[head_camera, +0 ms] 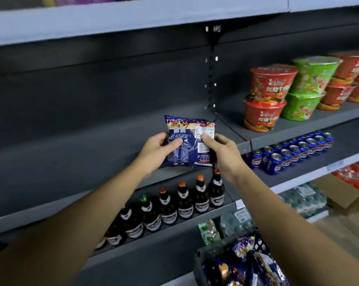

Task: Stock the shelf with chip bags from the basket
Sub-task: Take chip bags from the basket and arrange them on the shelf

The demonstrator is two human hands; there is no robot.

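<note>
A dark blue chip bag (190, 134) is held upright with its printed back toward me, over the front edge of the grey shelf (92, 145). My left hand (161, 147) grips its left side, thumb across the print. My right hand (221, 153) grips its right side, thumb on the white label. Low at the right, the dark basket (199, 265) holds more blue chip bags (242, 265); my right forearm crosses over it.
Stacked red and green noodle bowls (277, 96) fill the shelf bay to the right. Below are brown bottles (184, 201) and blue cans (294, 153). Water bottle packs (304, 199) and a cardboard box (343, 193) sit lower right. A grey shelf (112, 19) runs overhead.
</note>
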